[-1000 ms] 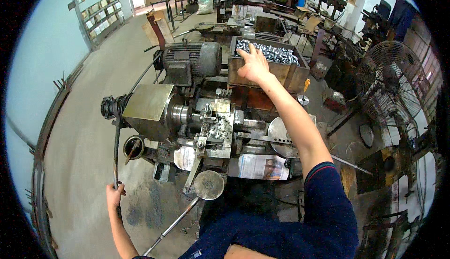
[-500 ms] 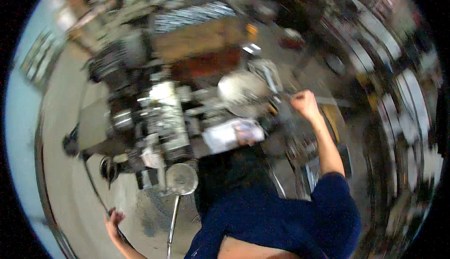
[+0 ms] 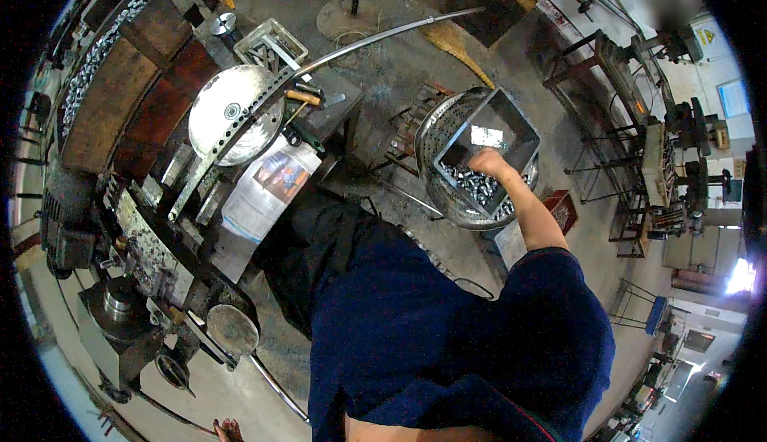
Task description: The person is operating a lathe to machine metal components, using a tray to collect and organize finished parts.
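My right hand (image 3: 489, 161) reaches down into a grey rectangular bin (image 3: 523, 122), just above a heap of small shiny metal parts (image 3: 482, 189). Its fingers look bunched together; whatever they may hold is hidden. A pale label or sheet (image 3: 486, 136) lies inside the bin beside the hand. The bin rests tilted in a round perforated metal basin (image 3: 429, 140). At the lower left edge, my left hand (image 3: 229, 430) is partly cut off, its fingers curled at the end of a long dark lever (image 3: 177, 416) that runs from the machine.
A curved perforated metal strip (image 3: 319, 62) arches over a round metal disc (image 3: 232, 114). Near it lie a printed paper (image 3: 272, 186) and a yellow-handled tool (image 3: 304, 97). A round stool seat (image 3: 232, 328) stands by the machine. A broom (image 3: 455, 46) lies behind the basin.
The view has swung right, bringing the bin and basin into sight. My right hand has gone from beside the machine table into the bin. My left hand stays at the lever's end.
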Demonstrator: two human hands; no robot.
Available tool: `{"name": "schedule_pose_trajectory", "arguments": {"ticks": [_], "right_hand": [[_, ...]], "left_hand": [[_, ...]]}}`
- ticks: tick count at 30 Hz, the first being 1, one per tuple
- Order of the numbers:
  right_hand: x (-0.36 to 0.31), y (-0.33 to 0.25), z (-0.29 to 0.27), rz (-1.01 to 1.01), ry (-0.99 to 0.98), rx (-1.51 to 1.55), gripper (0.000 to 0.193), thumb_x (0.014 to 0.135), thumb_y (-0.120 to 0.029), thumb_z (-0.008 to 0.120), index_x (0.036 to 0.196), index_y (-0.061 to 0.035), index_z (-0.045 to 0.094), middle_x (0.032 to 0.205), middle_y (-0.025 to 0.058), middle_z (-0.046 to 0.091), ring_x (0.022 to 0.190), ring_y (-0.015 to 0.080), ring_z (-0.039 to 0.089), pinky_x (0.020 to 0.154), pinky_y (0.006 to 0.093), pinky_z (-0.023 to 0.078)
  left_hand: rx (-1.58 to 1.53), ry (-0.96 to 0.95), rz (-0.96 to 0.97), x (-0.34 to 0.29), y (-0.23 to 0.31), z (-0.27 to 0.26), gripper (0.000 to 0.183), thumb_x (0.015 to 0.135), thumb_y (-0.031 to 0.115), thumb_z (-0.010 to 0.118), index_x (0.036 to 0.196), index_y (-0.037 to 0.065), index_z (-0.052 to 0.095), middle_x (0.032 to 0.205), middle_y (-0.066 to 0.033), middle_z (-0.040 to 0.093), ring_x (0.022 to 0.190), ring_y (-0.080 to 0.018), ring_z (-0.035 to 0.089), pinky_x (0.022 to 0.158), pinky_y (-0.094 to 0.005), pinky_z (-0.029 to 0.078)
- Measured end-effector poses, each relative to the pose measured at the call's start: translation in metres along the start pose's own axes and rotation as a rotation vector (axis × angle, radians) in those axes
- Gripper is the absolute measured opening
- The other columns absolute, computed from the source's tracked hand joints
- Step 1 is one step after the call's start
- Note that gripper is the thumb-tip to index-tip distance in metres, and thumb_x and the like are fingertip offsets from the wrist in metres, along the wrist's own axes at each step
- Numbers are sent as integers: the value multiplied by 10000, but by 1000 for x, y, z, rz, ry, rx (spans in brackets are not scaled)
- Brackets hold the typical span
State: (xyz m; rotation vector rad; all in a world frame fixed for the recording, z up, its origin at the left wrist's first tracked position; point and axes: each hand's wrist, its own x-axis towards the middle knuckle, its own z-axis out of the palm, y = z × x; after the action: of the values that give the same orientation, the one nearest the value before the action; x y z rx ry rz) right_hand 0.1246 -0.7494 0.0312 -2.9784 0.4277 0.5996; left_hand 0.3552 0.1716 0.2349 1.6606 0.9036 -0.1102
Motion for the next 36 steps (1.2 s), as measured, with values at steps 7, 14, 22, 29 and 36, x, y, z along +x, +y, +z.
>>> {"name": "schedule_pose_trajectory", "arguments": {"ticks": [7,14,22,29,36], "right_hand": [[26,-78,-76,702,-135,344,370,602,-310,606,845,-35,654,959,190,622,934,301,594,815,347,474],[9,-32,-113,-124,474,-242,153,631,-164,577,769,-143,640,826,21,667,762,168,622,671,312,458],[85,-279,-302,-675,351,1145,357,556,-90,566,883,-4,680,999,132,592,957,233,553,859,298,412],[99,-466,-357,-1286,305,1042,416,594,-208,560,953,-16,650,1092,153,528,989,260,536,875,331,419],[91,-511,-356,-1337,276,856,417,575,-172,587,951,6,614,1058,189,528,976,323,538,862,354,430]], "left_hand": [[44,20,39,-20,0,-5,493,820,353,578,1197,44,502,1119,-160,551,1040,-272,521,894,-426,399],[715,35,287,-14,33,-12,470,837,278,580,1214,13,486,1197,-149,525,1065,-255,507,922,-388,386],[123,-192,752,-115,159,195,338,880,153,530,1137,-68,524,1000,-142,620,857,-182,615,806,-299,458],[-148,-841,725,-140,164,323,305,888,211,551,1013,-66,579,830,-97,642,716,-129,614,693,-261,477],[-327,-651,648,-118,141,295,169,838,125,609,926,-19,616,738,-34,623,655,-89,571,594,-229,462]]}}
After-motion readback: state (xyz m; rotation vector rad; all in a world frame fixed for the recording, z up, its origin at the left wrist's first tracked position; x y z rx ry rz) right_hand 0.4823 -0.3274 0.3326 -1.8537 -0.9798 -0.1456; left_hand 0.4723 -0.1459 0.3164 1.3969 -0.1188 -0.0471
